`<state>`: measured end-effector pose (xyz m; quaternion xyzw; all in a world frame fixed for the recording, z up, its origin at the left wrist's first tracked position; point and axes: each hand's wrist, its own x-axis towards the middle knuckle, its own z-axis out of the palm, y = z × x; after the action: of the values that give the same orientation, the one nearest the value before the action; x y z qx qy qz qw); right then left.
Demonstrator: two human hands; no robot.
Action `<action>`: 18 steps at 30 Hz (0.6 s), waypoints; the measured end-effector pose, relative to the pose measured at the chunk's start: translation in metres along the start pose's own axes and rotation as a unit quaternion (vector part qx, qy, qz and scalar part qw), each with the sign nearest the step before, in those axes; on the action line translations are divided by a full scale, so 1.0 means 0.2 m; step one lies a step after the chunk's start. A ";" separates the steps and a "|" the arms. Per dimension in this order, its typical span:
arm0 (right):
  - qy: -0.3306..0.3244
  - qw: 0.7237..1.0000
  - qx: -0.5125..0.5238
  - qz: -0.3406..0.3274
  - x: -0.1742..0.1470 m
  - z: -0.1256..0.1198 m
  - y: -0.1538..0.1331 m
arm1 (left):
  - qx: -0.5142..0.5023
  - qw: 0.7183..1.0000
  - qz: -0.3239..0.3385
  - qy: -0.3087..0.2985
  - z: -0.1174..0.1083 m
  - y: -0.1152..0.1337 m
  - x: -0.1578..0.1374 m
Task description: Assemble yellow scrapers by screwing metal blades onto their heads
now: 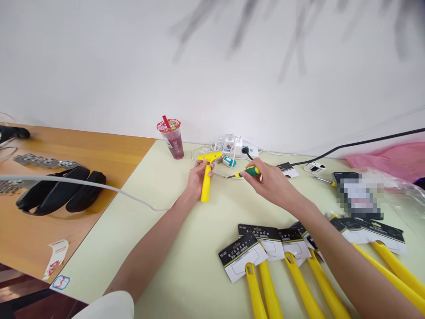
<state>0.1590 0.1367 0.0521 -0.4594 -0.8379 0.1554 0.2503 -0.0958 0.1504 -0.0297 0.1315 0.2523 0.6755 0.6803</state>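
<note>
My left hand [198, 176] is closed round a yellow T-shaped scraper [206, 185], holding it upright by the neck with its head at the top. In my right hand [268, 181] is a screwdriver with a green and yellow handle [251, 171]. Its shaft points left toward the scraper, with a gap between the tip and the scraper head. Both hands are above the pale green table [186, 248]. Under my right forearm lie several yellow-handled tools [292, 277] with black and white cards [243, 257]; their heads are hidden or out of view.
Behind the hands, a power strip [253, 150] with plugs and cables lies against the wall. A drink cup [175, 144] with a straw stands left of it. To the right are a phone [360, 197] and pink cloth [388, 161]. A black case [55, 192] lies left.
</note>
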 end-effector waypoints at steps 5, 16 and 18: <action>-0.006 1.000 0.017 -0.016 0.01 0.08 0.01 | 0.021 1.000 0.003 -0.015 0.01 -0.04 -0.01; 0.004 0.999 -0.032 -0.015 0.01 0.04 0.02 | 0.030 0.999 -0.006 -0.030 0.01 -0.04 -0.01; 0.019 0.999 -0.040 -0.006 0.00 -0.03 0.00 | 0.036 0.999 -0.013 -0.039 0.02 -0.04 -0.02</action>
<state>0.1619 0.1366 0.0576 -0.4666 -0.8417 0.1113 0.2481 -0.0870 0.1473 -0.0306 0.1785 0.2513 0.6518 0.6929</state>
